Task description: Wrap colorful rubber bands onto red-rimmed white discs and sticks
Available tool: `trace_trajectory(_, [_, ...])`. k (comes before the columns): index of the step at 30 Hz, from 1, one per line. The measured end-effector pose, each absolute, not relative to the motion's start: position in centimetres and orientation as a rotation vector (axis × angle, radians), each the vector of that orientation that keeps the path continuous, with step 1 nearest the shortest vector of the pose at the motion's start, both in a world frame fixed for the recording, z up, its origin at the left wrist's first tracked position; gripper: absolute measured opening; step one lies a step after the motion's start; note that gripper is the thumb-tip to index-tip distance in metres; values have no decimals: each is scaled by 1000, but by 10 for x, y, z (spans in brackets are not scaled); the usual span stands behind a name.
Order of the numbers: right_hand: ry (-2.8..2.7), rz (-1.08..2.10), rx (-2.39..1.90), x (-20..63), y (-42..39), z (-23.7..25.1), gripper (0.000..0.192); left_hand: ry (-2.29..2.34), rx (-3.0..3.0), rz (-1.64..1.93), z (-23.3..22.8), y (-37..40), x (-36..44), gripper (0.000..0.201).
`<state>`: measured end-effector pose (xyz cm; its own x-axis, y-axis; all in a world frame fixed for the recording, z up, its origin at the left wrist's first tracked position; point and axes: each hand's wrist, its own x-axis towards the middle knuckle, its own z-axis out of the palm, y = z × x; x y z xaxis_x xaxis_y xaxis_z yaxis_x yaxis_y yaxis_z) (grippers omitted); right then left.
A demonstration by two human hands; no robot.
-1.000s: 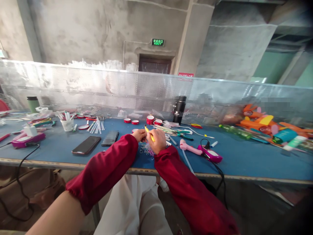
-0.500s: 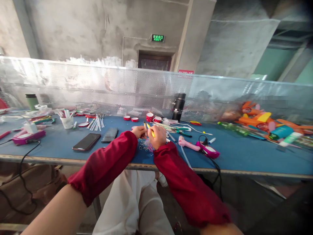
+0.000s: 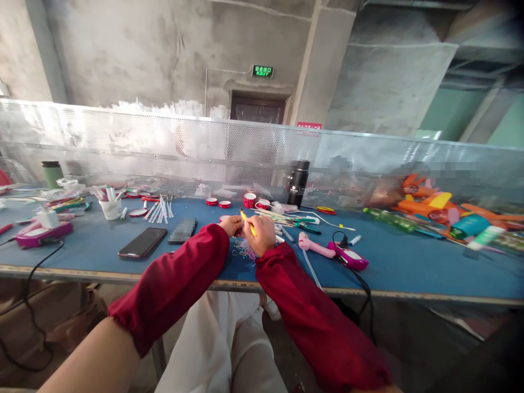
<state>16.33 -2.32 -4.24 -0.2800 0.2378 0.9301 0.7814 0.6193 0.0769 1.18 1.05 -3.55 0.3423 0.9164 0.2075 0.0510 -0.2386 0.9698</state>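
My right hand (image 3: 261, 234) is closed around a slim yellow pen-like tool (image 3: 249, 225) that slants up to the left. Its exact kind is too small to make out. Right beside it, my left hand (image 3: 233, 225) has its fingers pinched together near the tool's tip. Whatever those fingers hold is hidden. Just below both hands, a loose heap of small coloured rubber bands (image 3: 244, 249) lies on the blue tabletop (image 3: 229, 270).
Left of my hands lie a black phone (image 3: 143, 243), white sticks (image 3: 161, 210) and a cup of pens (image 3: 110, 209). Rightward are green-handled pliers (image 3: 307, 225), a pink-and-purple tool (image 3: 347, 255) with a cord, and a black bottle (image 3: 298, 184). Red tape rolls (image 3: 249, 200) stand behind.
The yellow tool has turned slightly in my right hand, and more of it shows. Both hands stay close together over the rubber bands. The whole view has shifted a little.
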Motion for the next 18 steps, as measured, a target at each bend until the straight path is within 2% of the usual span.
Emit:
trace_trajectory(7, [-1760,-651,-833,165,-23,-43,10,873,1564,1043,-36,12,11,30])
trace_trajectory(18, [-1820,-653,-819,164,-25,-41,12,897,1561,1050,-33,7,11,26])
